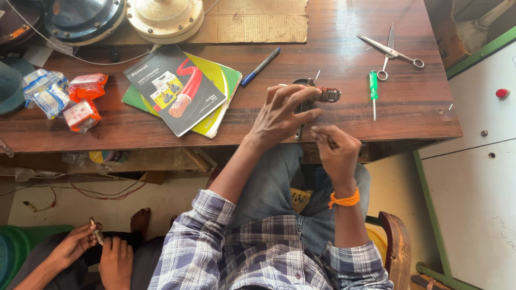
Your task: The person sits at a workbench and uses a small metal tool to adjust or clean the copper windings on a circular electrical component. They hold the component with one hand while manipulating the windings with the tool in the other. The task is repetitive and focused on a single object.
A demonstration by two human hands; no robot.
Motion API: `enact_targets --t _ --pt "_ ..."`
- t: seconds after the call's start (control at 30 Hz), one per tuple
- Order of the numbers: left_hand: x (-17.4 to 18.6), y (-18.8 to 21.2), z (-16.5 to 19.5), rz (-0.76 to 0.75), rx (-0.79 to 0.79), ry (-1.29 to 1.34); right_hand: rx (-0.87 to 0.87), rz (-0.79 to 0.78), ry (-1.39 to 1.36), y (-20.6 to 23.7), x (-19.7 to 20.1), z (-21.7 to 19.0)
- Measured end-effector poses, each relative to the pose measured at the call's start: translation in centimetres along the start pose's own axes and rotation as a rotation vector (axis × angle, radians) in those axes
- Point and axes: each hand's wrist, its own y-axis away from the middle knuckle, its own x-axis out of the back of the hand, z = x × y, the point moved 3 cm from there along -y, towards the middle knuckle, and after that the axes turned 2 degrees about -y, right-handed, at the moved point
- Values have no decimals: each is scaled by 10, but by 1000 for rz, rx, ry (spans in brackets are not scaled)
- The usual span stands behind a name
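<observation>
My left hand reaches over the front edge of the wooden desk. Its fingertips pinch a small metal part with reddish winding. A dark metal tool lies partly hidden under that hand. My right hand hovers just below and to the right, at the desk edge. Its fingers are closed on a thin metal piece that points toward my left hand. What that piece is stays unclear. An orange thread band circles my right wrist.
On the desk lie scissors, a green screwdriver, a blue pen, stacked booklets and small packets. Round motor housings stand at the back. Another person's hands work at bottom left. A white cabinet stands right.
</observation>
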Motion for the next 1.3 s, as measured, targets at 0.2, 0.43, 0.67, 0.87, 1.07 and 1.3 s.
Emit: enact_targets --t 0.2,0.43,0.67,0.87,1.07,1.3 --pt "-10 9 1 185 257 182 15 66 179 -12 40 -23" --pt "-27 25 7 342 794 553 -39 13 136 -54 40 -43" --pt "-47 28 14 482 1022 854 -98 -90 239 -119 7 -29" --pt "-43 25 21 474 1009 873 -309 -165 138 -144 -3 -4" --pt "-42 19 20 472 1050 833 -353 -166 137 -145 0 22" --pt "-8 1 27 358 546 179 -410 -51 84 -131 27 41"
